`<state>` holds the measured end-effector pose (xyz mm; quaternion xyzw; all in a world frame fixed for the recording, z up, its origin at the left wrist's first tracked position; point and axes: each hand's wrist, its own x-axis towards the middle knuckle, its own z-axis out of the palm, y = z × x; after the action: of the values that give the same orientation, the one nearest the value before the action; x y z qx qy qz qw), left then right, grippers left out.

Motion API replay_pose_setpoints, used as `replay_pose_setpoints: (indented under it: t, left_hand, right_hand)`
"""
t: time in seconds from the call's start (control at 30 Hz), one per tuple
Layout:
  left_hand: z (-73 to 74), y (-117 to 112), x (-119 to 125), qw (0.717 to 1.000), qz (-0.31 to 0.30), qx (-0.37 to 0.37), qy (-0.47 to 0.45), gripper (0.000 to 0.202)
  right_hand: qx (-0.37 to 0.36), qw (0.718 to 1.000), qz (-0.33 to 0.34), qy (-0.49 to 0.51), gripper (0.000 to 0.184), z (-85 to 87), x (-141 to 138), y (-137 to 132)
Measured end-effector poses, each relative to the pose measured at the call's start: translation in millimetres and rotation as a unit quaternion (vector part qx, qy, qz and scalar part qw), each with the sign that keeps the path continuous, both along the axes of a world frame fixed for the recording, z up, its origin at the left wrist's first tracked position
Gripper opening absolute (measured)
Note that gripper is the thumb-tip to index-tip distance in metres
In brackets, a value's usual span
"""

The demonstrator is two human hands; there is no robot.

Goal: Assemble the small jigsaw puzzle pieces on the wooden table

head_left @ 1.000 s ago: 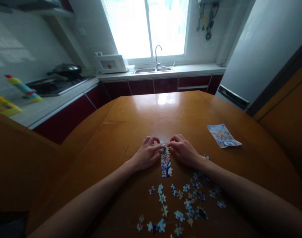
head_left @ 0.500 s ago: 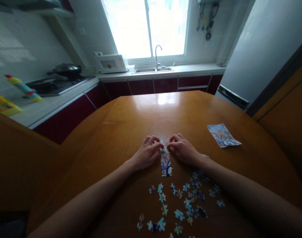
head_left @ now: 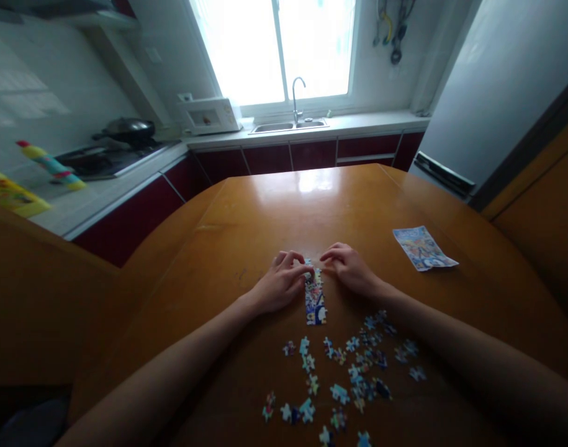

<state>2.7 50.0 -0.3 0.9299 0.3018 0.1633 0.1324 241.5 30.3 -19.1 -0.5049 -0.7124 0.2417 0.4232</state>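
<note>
A narrow strip of joined jigsaw puzzle pieces (head_left: 315, 304) lies upright in front of me on the wooden table. My left hand (head_left: 284, 284) rests along its left side, with curled fingers reaching over and touching its upper part. Just right of the strip's top end is my right hand (head_left: 351, 270); its fingers are bent and slightly apart, and no piece shows in them. Many loose puzzle pieces (head_left: 358, 372) lie scattered nearer to me, mostly below my right forearm.
A creased picture sheet (head_left: 423, 248) lies at the right of the wooden table (head_left: 274, 211). Beyond the table are a counter with a sink (head_left: 288, 126), a white microwave (head_left: 211, 117) and a stove with a pan (head_left: 130, 130). A fridge (head_left: 493, 93) stands at right.
My right hand has drawn slightly away from the strip, its fingers straighter. The left hand's fingers reach a little farther over the strip. The view has shifted slightly.
</note>
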Motion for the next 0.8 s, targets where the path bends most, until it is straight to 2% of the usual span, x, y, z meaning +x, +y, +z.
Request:
replay_pose_setpoints:
  t: [0.13, 0.2, 0.33, 0.53, 0.7, 0.8]
  left_hand:
    - [0.5, 0, 0, 1.000, -0.005, -0.009, -0.011, 0.029]
    - [0.7, 1, 1, 1.000, -0.011, -0.015, -0.013, 0.028]
    - [1.4, 1, 1, 1.000, -0.018, -0.012, 0.002, 0.027]
    - [-0.1, 2, 0, 1.000, -0.018, -0.018, -0.007, 0.028]
    - [-5.8, 5, -1, 0.998, 0.015, -0.017, -0.066, 0.030]
    - [-7.8, 6, 0, 0.996, 0.032, -0.016, -0.087, 0.030]
  right_hand:
    - [-0.004, 0.994, -0.100, 0.047, 0.032, 5.1, 12, 7]
    - [-0.034, 0.991, -0.122, 0.045, 0.030, 5.3, 18, 9]
    - [-0.110, 0.987, -0.104, 0.048, 0.027, -0.3, 24, 14]
    - [-0.143, 0.983, -0.090, 0.067, 0.029, -1.1, 29, 20]
    - [-0.127, 0.983, -0.108, 0.075, 0.026, 13.7, 33, 19]
    - [-0.093, 0.987, -0.108, 0.071, 0.023, 34.8, 31, 10]
